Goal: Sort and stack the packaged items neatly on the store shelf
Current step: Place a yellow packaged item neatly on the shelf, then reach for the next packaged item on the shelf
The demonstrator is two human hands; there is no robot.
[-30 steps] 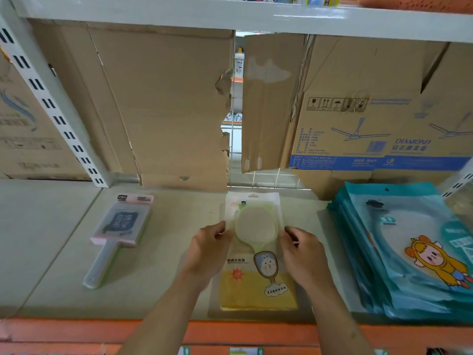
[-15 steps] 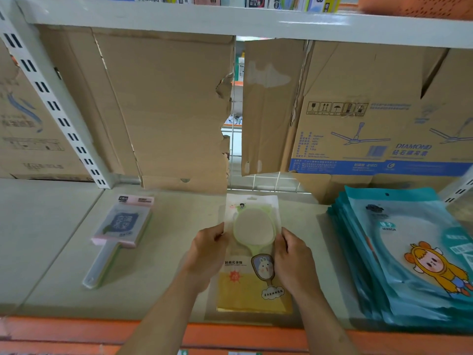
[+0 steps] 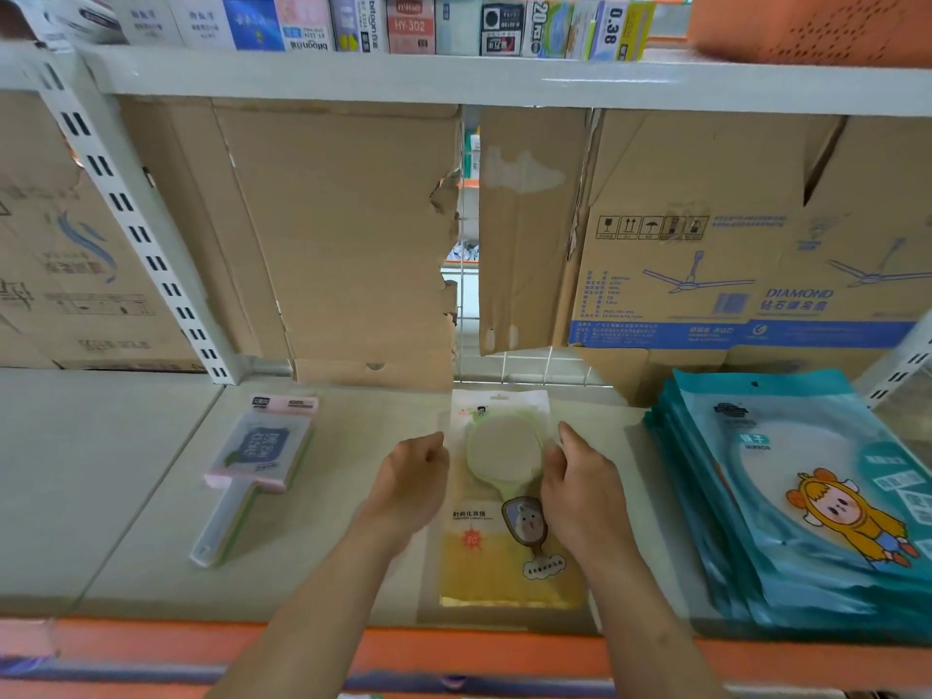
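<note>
A yellow-and-clear mirror package (image 3: 504,562) lies flat on the grey shelf (image 3: 343,496), its long side running front to back. My left hand (image 3: 411,484) has its fingers curled against the package's left edge. On the right edge my right hand (image 3: 582,484) grips the package, thumb lying over the round green mirror. A pink-topped mirror package (image 3: 257,454) lies alone to the left. Several teal mirror packages (image 3: 787,502) sit in a stack at the right.
Cardboard boxes (image 3: 343,234) stand across the back of the shelf, with a gap onto wire mesh in the middle. A slotted upright (image 3: 131,229) slants at the left. The upper shelf (image 3: 454,78) carries small boxes. An orange rail (image 3: 454,648) edges the front.
The view has tilted up, so the upper shelf's boxes show. Both hands stay at the yellow package's sides; the left hand sits slightly further out on its edge.
</note>
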